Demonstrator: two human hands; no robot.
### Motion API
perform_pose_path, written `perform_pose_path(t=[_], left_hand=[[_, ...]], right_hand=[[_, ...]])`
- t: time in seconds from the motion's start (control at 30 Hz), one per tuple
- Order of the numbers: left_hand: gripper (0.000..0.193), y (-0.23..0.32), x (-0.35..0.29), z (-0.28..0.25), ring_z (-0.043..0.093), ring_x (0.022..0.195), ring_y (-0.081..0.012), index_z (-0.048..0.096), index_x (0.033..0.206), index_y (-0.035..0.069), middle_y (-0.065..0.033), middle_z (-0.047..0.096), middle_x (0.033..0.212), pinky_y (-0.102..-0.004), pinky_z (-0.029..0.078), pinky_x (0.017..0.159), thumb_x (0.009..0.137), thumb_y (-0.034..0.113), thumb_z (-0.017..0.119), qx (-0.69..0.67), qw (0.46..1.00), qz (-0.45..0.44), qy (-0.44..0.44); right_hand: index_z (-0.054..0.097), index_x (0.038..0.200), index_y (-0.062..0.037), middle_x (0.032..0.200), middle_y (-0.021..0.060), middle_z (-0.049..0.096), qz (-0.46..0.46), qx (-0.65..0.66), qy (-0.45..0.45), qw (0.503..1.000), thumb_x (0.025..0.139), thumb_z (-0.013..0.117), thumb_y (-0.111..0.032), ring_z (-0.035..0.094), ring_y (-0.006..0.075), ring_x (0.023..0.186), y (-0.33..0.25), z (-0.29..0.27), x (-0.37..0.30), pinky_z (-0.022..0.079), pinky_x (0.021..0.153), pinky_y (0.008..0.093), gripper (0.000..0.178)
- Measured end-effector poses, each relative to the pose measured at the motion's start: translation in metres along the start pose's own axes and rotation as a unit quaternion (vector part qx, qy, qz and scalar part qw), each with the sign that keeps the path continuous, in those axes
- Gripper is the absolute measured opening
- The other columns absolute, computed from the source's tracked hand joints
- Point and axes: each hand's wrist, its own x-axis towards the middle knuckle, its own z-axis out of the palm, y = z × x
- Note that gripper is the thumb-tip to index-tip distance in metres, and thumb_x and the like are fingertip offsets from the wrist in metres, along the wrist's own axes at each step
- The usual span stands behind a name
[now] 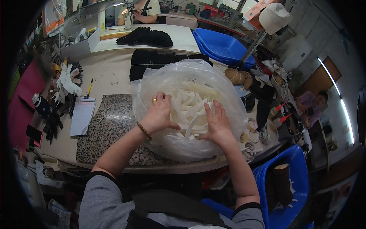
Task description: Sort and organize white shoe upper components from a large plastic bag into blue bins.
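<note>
A large clear plastic bag [160, 78] stands on the table with its mouth open upward. Inside it lie many loose white strips [192, 105], curved and flat. My left hand [162, 114], with a ring and a bracelet, rests at the bag's left inner side, fingers spread. Across from it, my right hand [216, 124] lies at the right inner side, its fingers also apart. Both palms face the strips, and neither hand is closed on anything. The bag partly covers a speckled granite slab [105, 129].
Behind the bag lie bundled black pieces [146, 63] and a black stack [145, 37]. Blue tubs [219, 42] stand at the back right; another blue tub [301, 160] is low right. A notepad [82, 114] and pen [90, 87] lie left. Two other people are farther off.
</note>
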Motion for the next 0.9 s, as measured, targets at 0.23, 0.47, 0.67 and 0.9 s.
perform_pose_path(t=[0.23, 0.47, 0.67, 0.9], left_hand=[[0.094, -0.017, -0.013, 0.001, 0.063, 0.094, -0.0417, 0.046, 0.113, -0.012, -0.0286, 0.061, 0.097, -0.0407, 0.052, 0.084, 0.057, 0.050, 0.089, -0.004, 0.997, -0.060, -0.051], [0.078, -0.028, 0.008, 0.022, 0.064, 0.100, -0.0267, 0.043, 0.121, -0.008, -0.0224, 0.062, 0.108, -0.0327, 0.052, 0.084, 0.069, 0.029, 0.087, -0.376, 0.922, -0.076, -0.047], [0.064, -0.007, 0.011, -0.017, 0.061, 0.104, -0.0187, 0.047, 0.128, -0.006, -0.0137, 0.062, 0.115, -0.0311, 0.049, 0.089, 0.076, 0.011, 0.081, -0.632, 0.769, -0.022, -0.098], [0.078, 0.032, 0.036, -0.078, 0.057, 0.112, -0.0201, 0.045, 0.135, 0.000, -0.0098, 0.060, 0.123, -0.0317, 0.044, 0.098, 0.068, 0.007, 0.085, -0.539, 0.811, 0.117, -0.192]], right_hand=[[0.042, 0.134, -0.0023, 0.133, 0.0199, 0.047, -0.148, 0.073, -0.065, 0.984, 0.054, 0.090, -0.022, 0.046, 0.0367, 0.123, -0.022, 0.002, 0.013, 0.041, 0.100, 0.0412, 0.096], [0.046, 0.124, 0.0020, 0.116, 0.0223, 0.059, 0.007, 0.316, -0.122, 0.941, 0.059, 0.087, -0.013, 0.060, 0.0334, 0.104, -0.035, 0.036, 0.029, 0.047, 0.092, 0.0424, 0.079], [0.049, 0.121, 0.0007, 0.103, 0.0126, 0.066, 0.017, 0.579, 0.023, 0.815, 0.060, 0.084, -0.004, 0.063, 0.0179, 0.085, -0.037, 0.016, 0.027, 0.051, 0.077, 0.0288, 0.070], [0.058, 0.110, -0.0012, 0.100, 0.0092, 0.066, -0.082, 0.398, 0.285, 0.868, 0.063, 0.080, -0.003, 0.063, 0.0163, 0.072, -0.039, -0.049, 0.028, 0.052, 0.065, 0.0293, 0.052]])
